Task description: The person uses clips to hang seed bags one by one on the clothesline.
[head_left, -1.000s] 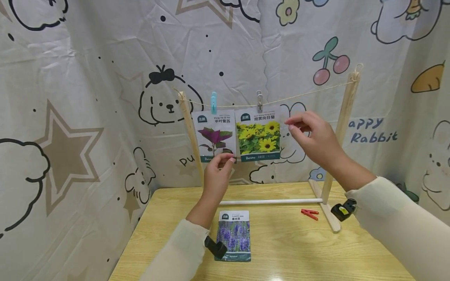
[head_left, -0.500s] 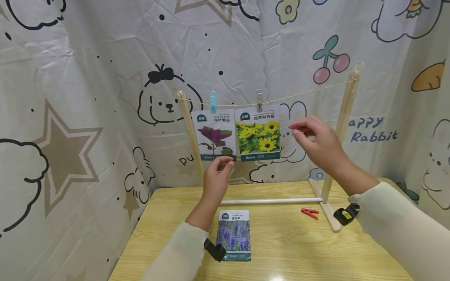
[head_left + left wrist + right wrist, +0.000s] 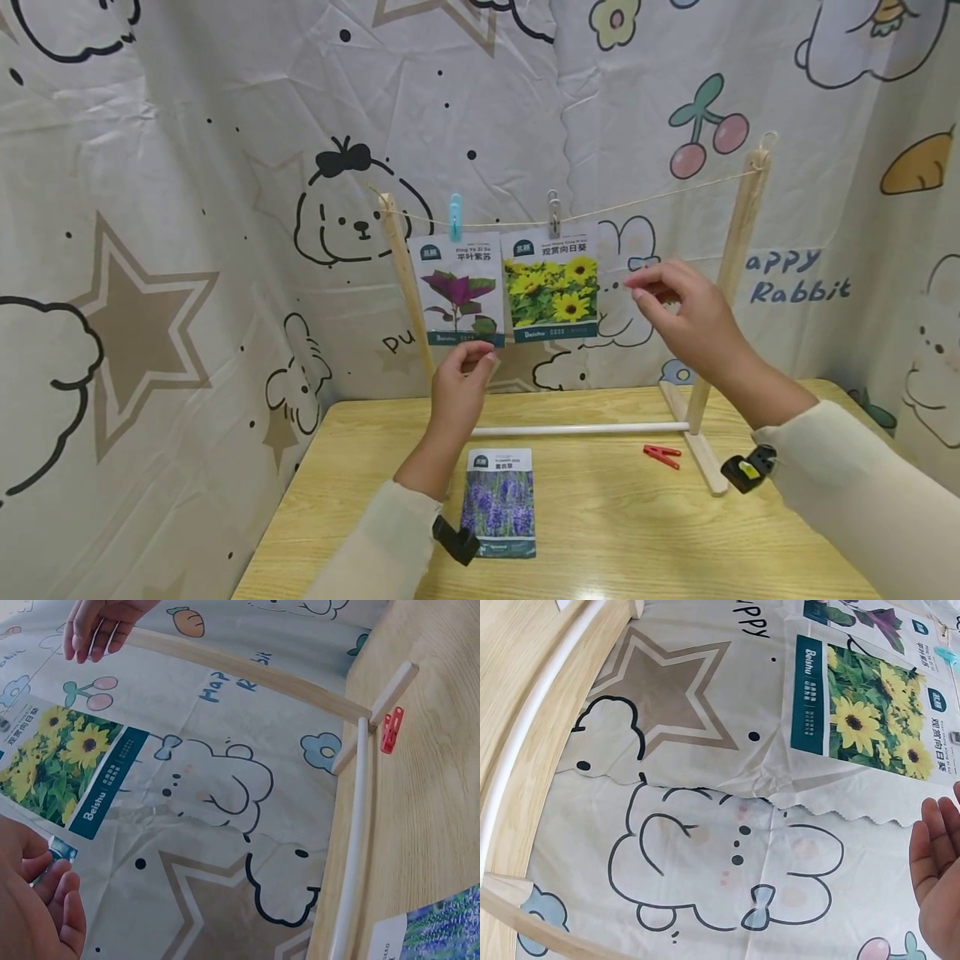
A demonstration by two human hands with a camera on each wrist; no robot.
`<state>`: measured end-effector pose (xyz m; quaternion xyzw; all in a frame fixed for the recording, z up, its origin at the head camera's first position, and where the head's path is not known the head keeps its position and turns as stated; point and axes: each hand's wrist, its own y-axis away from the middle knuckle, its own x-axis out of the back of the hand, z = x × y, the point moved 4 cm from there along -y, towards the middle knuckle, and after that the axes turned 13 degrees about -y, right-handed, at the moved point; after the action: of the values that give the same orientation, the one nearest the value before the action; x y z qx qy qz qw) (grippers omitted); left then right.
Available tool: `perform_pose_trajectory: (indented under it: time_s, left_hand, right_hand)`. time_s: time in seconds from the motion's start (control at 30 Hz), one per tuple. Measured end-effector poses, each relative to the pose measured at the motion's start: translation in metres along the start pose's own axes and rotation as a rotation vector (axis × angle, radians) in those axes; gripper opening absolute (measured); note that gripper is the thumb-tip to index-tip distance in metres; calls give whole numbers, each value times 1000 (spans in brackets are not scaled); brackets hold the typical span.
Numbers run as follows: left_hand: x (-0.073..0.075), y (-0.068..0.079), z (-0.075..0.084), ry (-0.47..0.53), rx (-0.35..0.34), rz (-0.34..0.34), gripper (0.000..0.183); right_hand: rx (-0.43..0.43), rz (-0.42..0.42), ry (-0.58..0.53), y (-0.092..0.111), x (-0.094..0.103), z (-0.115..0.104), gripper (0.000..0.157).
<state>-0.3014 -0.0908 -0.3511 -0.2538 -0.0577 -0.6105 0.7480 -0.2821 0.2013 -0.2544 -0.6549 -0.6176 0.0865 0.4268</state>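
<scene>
Two seed packets hang from a thin string: a purple perilla packet [image 3: 459, 292] under a light blue clothespin [image 3: 455, 218], and a sunflower packet [image 3: 553, 287] under a grey clothespin [image 3: 554, 214]. My left hand [image 3: 459, 387] is just below the perilla packet, its loosely bent fingertips right at the lower edge. To the right of the sunflower packet, apart from it, my right hand [image 3: 686, 312] hovers with relaxed fingers and nothing in them. On the table lies a lavender seed packet [image 3: 498, 500], partly behind the left wrist camera. A red clothespin [image 3: 662, 456] lies farther right.
Wooden posts [image 3: 738, 217] carry the string [image 3: 660, 198] at both ends. A white rod [image 3: 577, 430] runs low between them, and a wooden foot [image 3: 705, 462] supports the right post on the table [image 3: 600, 517]. A printed curtain [image 3: 247, 108] encloses the back and sides.
My right hand has drawn right and slightly down, away from the sunflower packet. My left hand has sunk a little, from overlapping the perilla packet's lower corner to its bottom edge.
</scene>
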Motion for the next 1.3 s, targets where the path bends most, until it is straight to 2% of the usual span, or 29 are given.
perform_pose_trajectory:
  time_s: [0.27, 0.6, 0.93, 1.17, 1.3]
  left_hand:
    - [1, 1, -4, 7, 14, 1, 14]
    - [-1, 5, -6, -3, -3, 3, 17]
    - [-3, 10, -12, -13, 18, -3, 21]
    - [-4, 12, -13, 9, 36, -13, 21]
    - [-5, 13, -14, 17, 30, -14, 20]
  right_hand:
    - [14, -13, -3, 7, 1, 8, 17]
    - [-52, -17, 24, 18, 1, 19, 18]
    - [-35, -4, 18, 28, 2, 29, 16]
    - [-66, -13, 13, 37, 0, 34, 17]
    - [-43, -11, 9, 40, 0, 35, 16]
